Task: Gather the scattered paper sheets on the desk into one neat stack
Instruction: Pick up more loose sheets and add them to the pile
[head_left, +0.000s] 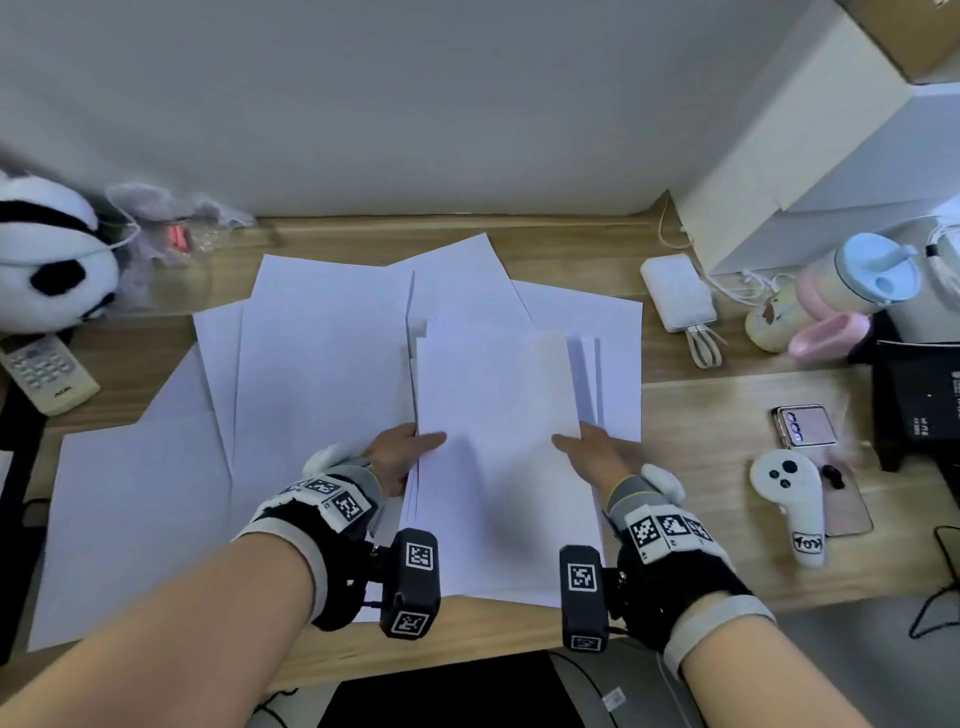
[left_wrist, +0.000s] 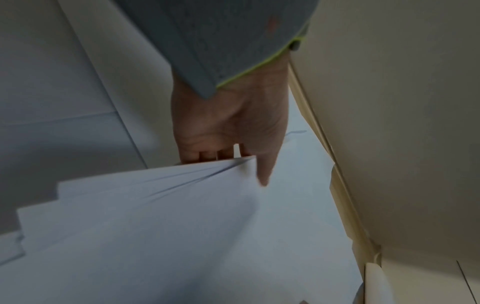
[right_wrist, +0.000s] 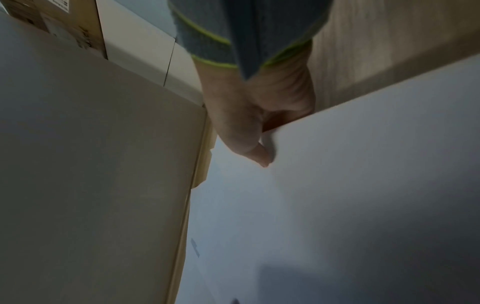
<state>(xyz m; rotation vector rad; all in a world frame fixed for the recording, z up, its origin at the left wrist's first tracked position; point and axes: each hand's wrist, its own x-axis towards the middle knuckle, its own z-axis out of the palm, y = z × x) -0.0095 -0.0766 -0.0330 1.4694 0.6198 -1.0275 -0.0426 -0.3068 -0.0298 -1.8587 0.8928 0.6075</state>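
Observation:
A bundle of white paper sheets (head_left: 498, 457) is held up over the desk between both hands. My left hand (head_left: 402, 454) pinches its left edge, thumb on top and fingers underneath; the left wrist view shows the sheets (left_wrist: 182, 205) fanned apart at that hand (left_wrist: 228, 133). My right hand (head_left: 589, 449) grips the right edge the same way, its thumb lying on the top sheet (right_wrist: 350, 185) in the right wrist view of that hand (right_wrist: 249, 127). Several loose sheets (head_left: 322, 353) lie spread and overlapping on the wooden desk (head_left: 717, 415) to the left and behind.
A panda plush (head_left: 49, 265) and a remote control (head_left: 47, 371) sit at the left. On the right are a white power bank (head_left: 678, 299), a pastel cup (head_left: 852, 283), a phone (head_left: 805, 426), a white controller (head_left: 792, 499) and a white box (head_left: 810, 150).

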